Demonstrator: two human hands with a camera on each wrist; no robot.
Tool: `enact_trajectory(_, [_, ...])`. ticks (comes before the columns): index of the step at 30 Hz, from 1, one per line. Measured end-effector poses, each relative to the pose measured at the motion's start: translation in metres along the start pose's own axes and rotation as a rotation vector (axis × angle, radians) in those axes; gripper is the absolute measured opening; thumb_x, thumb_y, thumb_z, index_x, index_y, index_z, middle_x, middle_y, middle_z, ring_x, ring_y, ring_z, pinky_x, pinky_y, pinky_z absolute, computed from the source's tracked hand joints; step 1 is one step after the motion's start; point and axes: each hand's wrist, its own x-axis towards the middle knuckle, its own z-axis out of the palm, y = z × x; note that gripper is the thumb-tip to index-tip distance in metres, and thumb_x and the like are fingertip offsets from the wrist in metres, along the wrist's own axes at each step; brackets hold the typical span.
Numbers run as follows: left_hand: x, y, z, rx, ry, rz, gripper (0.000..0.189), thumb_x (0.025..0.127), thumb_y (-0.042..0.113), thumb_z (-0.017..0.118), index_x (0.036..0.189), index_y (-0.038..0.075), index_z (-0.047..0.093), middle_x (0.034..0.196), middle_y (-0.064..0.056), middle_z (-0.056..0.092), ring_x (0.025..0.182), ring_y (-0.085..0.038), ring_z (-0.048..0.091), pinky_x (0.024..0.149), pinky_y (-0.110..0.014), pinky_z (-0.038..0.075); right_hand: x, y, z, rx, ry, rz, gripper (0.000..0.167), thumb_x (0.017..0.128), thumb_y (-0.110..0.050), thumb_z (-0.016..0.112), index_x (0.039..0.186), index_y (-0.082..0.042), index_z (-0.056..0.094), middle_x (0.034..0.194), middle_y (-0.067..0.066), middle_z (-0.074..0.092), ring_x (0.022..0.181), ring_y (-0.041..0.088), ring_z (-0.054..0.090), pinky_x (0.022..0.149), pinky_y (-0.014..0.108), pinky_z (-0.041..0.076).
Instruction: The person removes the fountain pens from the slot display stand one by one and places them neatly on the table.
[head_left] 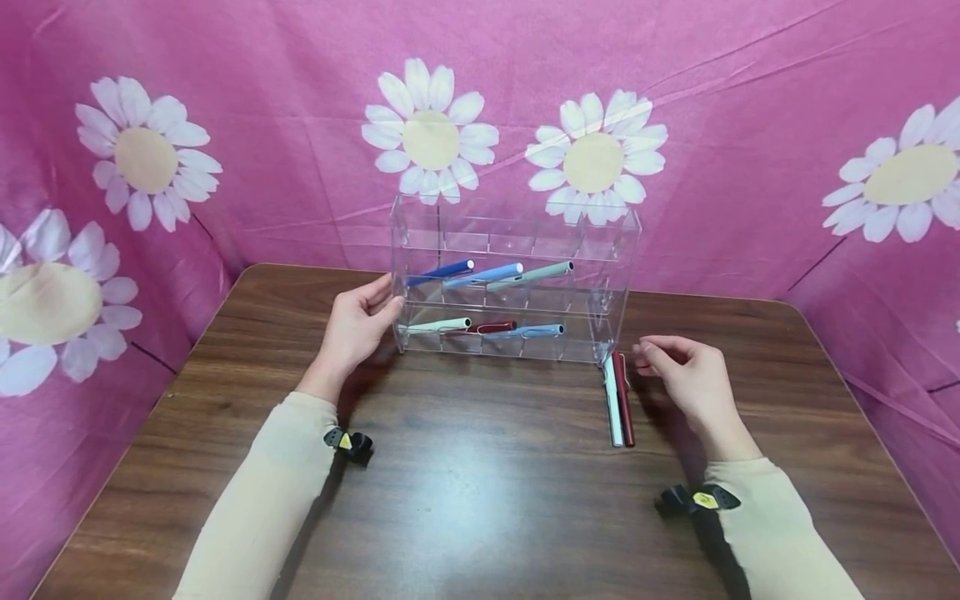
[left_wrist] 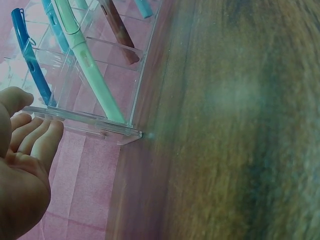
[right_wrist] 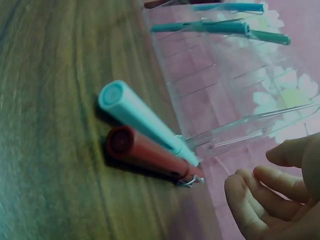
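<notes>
A clear acrylic pen rack (head_left: 517, 304) stands upright toward the back of the table. My left hand (head_left: 360, 321) grips its left side wall, thumb on one face and fingers on the other. Its upper tier holds a dark blue pen (head_left: 442, 272), a light blue pen (head_left: 483, 276) and a grey-green pen (head_left: 532, 276). Below them lie a mint green pen (left_wrist: 90, 65), a dark red pen (left_wrist: 119, 30) and a blue pen (head_left: 528, 331). My right hand (head_left: 690, 375), loosely curled and holding nothing, hovers beside a pale mint pen (right_wrist: 140, 117) and a red pen (right_wrist: 152, 155) on the table.
The two loose pens lie side by side at the rack's front right corner. Dark wood tabletop (head_left: 465, 500) extends in front of the rack. Behind it hangs a pink cloth (head_left: 300, 125) with white flowers, which also runs along both sides of the table.
</notes>
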Motion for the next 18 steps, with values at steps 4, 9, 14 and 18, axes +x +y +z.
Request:
enact_trajectory(4, [0.0,0.001,-0.001,0.0,-0.006,0.007,0.05,0.104,0.001,0.065,0.152,-0.009,0.053,0.146,-0.028,0.061,0.139,-0.039,0.06,0.102,-0.01,0.054,-0.004,-0.004,0.001,0.079,0.026,-0.076,0.029,0.106,-0.011,0.067,0.124,0.012,0.071,0.089,-0.022,0.08,0.076,-0.001,0.077,0.073,0.017,0.066])
enact_trajectory(9, [0.0,0.003,-0.001,0.004,-0.007,0.01,0.05,0.104,0.0,0.065,0.152,-0.009,0.053,0.146,-0.028,0.061,0.139,-0.039,0.061,0.101,-0.009,0.055,-0.008,-0.011,0.004,0.22,0.02,-0.152,0.012,0.105,-0.004,0.067,0.112,-0.001,0.076,0.092,-0.012,0.083,0.077,0.004,0.08,0.075,0.017,0.067])
enact_trajectory(14, [0.0,0.003,-0.001,0.009,-0.011,0.012,0.05,0.105,0.002,0.065,0.152,-0.008,0.053,0.147,-0.028,0.061,0.14,-0.039,0.06,0.102,-0.009,0.054,-0.012,-0.018,0.005,0.211,0.02,-0.201,0.026,0.106,-0.006,0.067,0.119,0.015,0.071,0.094,-0.013,0.083,0.078,0.005,0.081,0.076,0.017,0.067])
enact_trajectory(18, [-0.001,0.002,-0.001,0.009,-0.012,0.007,0.051,0.105,0.002,0.065,0.153,-0.008,0.052,0.148,-0.028,0.06,0.14,-0.039,0.06,0.102,-0.009,0.054,-0.015,-0.023,0.008,0.244,0.017,-0.247,0.028,0.105,-0.003,0.066,0.121,0.02,0.068,0.094,-0.01,0.084,0.079,0.007,0.081,0.077,0.019,0.068])
